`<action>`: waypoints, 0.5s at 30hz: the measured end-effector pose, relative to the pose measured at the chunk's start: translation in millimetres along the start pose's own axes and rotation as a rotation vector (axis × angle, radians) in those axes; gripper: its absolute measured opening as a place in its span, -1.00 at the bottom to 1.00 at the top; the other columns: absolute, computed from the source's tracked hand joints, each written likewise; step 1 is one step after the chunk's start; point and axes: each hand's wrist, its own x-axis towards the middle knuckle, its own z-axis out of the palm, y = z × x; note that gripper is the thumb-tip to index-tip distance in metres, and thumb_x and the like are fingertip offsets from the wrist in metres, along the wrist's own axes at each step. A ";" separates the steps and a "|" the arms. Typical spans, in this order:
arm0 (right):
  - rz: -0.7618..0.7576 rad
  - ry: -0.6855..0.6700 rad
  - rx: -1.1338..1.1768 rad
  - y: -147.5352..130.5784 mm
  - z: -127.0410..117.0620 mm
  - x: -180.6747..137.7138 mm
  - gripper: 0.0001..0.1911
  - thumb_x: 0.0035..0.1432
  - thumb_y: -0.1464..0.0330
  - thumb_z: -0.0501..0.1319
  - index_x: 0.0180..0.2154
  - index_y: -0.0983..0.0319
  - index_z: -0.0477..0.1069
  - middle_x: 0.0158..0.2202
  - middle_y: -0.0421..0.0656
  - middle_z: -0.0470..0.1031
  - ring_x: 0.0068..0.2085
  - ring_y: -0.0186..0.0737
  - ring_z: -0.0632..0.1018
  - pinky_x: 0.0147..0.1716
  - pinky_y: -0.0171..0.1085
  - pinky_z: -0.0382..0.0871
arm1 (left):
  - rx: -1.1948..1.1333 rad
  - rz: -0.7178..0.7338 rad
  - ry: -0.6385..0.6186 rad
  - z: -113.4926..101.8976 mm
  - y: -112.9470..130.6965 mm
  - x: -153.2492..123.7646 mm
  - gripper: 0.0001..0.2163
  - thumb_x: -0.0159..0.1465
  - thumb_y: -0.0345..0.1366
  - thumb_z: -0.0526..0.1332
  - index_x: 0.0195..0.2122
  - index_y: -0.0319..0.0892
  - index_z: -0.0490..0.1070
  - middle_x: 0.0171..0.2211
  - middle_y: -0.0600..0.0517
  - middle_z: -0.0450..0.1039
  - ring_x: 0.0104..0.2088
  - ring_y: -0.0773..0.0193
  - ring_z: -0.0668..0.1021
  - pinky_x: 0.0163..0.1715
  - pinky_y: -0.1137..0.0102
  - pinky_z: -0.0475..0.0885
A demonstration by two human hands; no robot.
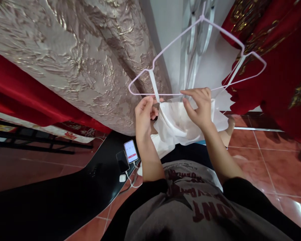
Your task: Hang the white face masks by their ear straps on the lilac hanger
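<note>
We see a sheer white cloth garment (174, 125), frame centre. Our left hand (144, 112) curls at one flat white strap (154, 85), grip unclear; our right hand (201, 106) spreads by the thin lilac plastic-looking hanger (177, 36). Glossy black tabletop (52, 204), lower left; red-tiled floor (243, 144) beneath.

Both hands (144, 112) (201, 105) forward, fingers (194, 93) bent

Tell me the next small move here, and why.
Probably smooth the white cloth downward with the right hand: it shows loose folds below the hanger, both straps hang from the hanger's notches, and the left hand is at one strap's lower end.
</note>
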 end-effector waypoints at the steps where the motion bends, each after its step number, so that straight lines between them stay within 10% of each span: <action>1: -0.003 0.025 0.012 0.9 1.4 -1.4 -0.72 0.43 0.24 0.12 0.02 0.07 0.56 -0.07 -0.16 0.68 -0.05 -0.08 0.59 0.18 0.10 0.30 | 0.029 -0.021 -0.004 -3.2 4.3 -2.6 -0.76 0.32 -0.10 0.40 -0.33 -0.18 0.54 -0.29 -0.08 0.69 -0.65 0.48 0.32 -0.71 0.53 0.08; 10: -0.072 0.014 0.033 -1.0 -9.8 -1.7 -0.76 0.40 0.32 0.17 0.00 0.08 0.56 -0.10 -0.20 0.68 -0.09 -0.14 0.60 0.09 -0.02 0.30 | -0.091 0.082 -0.196 9.4 57.6 -2.3 -0.70 0.25 0.01 0.44 -0.11 -0.04 0.73 -0.12 -0.07 0.65 -0.63 0.46 0.18 -0.72 0.39 -0.08; 15: -0.057 -0.026 0.014 1.6 -15.0 -3.1 -0.73 0.40 0.31 0.16 0.04 0.06 0.55 -0.06 -0.19 0.69 -0.05 -0.10 0.59 0.14 0.02 0.29 | -0.240 0.201 0.092 1.6 64.0 19.6 -0.75 0.46 -0.21 0.20 -0.19 -0.02 0.71 0.10 0.05 0.63 -0.48 0.41 0.39 -0.72 0.44 0.09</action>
